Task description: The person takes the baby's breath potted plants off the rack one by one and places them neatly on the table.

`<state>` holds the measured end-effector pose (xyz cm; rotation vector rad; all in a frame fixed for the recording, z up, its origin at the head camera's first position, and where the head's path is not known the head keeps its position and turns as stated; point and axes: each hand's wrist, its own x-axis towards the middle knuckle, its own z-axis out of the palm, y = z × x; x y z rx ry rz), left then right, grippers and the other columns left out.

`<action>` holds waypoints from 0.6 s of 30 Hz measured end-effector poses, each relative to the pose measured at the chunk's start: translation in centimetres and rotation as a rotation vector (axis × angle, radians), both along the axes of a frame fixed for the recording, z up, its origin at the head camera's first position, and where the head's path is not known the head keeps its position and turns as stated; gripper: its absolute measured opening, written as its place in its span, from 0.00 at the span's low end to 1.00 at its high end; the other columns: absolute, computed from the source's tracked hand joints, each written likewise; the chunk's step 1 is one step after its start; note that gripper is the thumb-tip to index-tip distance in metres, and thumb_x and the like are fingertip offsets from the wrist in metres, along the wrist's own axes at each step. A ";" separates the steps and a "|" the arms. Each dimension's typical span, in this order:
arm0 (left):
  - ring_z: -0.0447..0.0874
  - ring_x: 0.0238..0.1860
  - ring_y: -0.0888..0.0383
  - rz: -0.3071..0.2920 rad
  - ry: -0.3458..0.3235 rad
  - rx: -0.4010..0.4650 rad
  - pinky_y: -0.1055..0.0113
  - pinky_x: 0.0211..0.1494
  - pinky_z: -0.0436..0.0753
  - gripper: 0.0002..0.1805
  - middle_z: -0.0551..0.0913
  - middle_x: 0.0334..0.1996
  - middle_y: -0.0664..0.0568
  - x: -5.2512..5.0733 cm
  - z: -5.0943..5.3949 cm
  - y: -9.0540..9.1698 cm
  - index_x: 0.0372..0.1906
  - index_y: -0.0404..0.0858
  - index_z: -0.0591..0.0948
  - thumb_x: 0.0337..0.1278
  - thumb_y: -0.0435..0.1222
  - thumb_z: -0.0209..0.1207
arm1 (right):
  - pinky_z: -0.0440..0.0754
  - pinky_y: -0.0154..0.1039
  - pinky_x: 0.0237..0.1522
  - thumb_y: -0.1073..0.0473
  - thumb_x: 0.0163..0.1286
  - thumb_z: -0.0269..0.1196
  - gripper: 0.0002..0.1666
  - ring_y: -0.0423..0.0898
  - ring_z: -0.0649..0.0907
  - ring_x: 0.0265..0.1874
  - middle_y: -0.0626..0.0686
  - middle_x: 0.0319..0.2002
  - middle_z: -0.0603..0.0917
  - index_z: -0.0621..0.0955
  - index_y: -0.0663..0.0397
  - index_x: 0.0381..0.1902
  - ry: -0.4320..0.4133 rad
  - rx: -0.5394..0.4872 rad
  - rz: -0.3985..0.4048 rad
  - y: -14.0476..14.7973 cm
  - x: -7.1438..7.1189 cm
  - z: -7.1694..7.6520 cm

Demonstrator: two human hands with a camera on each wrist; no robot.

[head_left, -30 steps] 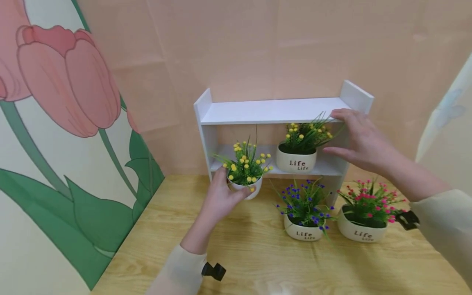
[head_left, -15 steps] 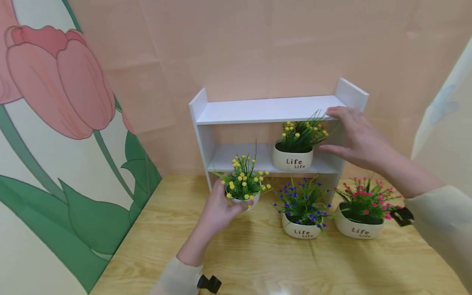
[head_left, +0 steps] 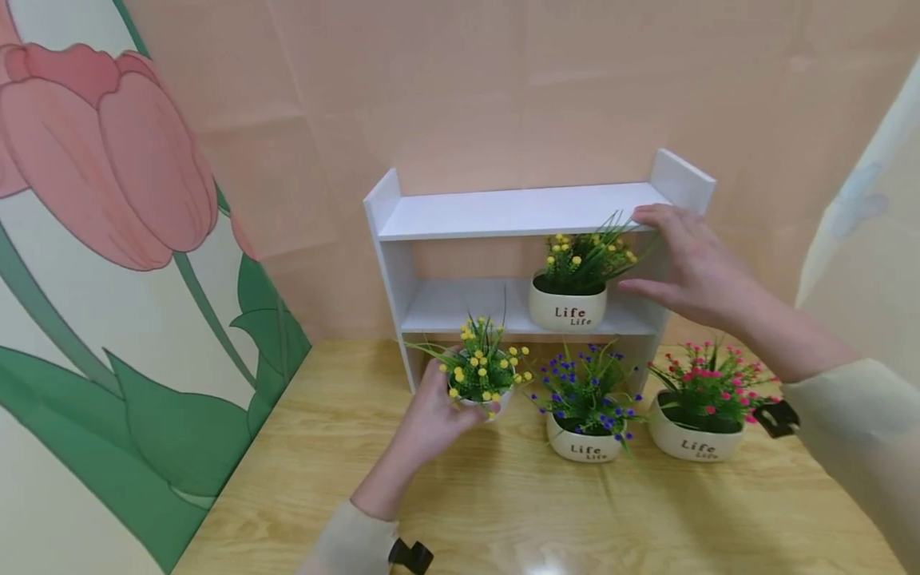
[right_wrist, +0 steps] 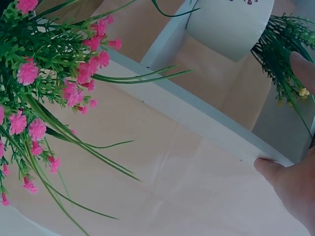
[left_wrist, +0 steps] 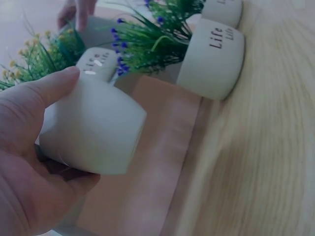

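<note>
My left hand (head_left: pixel 434 411) grips a small white pot (left_wrist: pixel 93 128) of yellow flowers (head_left: pixel 480 363), fingers at its far side and thumb across the near side. The pot hangs above the table, in front of the white shelf's (head_left: pixel 532 212) lower left. My right hand (head_left: pixel 700 259) is at the shelf's right end. Its fingers reach onto the top board by the front edge, and the thumb points left, apart from them. In the right wrist view a fingertip (right_wrist: pixel 268 168) touches the side panel. Beside that thumb, a second pot of yellow flowers (head_left: pixel 568 310) stands on the middle board.
On the table (head_left: pixel 345 471), in front of the shelf's right half, stands a pot with blue flowers (head_left: pixel 584 443). A pot with pink flowers (head_left: pixel 695 438) is right of it, under my right forearm. Behind is a peach wall (head_left: pixel 460 88); a tulip-painted panel (head_left: pixel 144 160) stands left.
My left hand has lowered the held flower pot, from before the middle board to below its level. My right hand stays at the shelf's right end. The view has shifted slightly.
</note>
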<state>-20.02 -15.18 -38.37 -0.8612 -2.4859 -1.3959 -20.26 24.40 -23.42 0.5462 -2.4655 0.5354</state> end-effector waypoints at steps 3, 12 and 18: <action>0.70 0.77 0.41 0.000 -0.001 -0.023 0.31 0.74 0.76 0.51 0.67 0.81 0.40 -0.1 -0.5 0.0 0.83 0.49 0.71 0.54 0.40 0.83 | 0.64 0.78 0.76 0.61 0.57 0.86 0.61 0.76 0.67 0.74 0.69 0.79 0.67 0.64 0.61 0.81 0.003 0.001 0.002 -0.2 -0.1 0.0; 0.87 0.57 0.45 -0.008 -0.124 -0.083 0.46 0.62 0.90 0.58 0.62 0.83 0.36 -0.8 -1.9 -0.2 0.84 0.36 0.66 0.53 0.48 0.84 | 0.68 0.81 0.70 0.63 0.55 0.87 0.63 0.76 0.69 0.69 0.72 0.74 0.69 0.63 0.60 0.82 0.003 -0.004 -0.015 -0.3 -0.1 0.0; 0.86 0.60 0.44 -0.026 -0.134 -0.142 0.44 0.69 0.85 0.60 0.62 0.83 0.38 -1.1 -2.7 -0.2 0.84 0.32 0.64 0.53 0.50 0.83 | 0.67 0.81 0.71 0.62 0.56 0.87 0.64 0.76 0.69 0.71 0.71 0.76 0.68 0.63 0.59 0.83 -0.015 0.004 -0.025 -0.2 0.1 0.1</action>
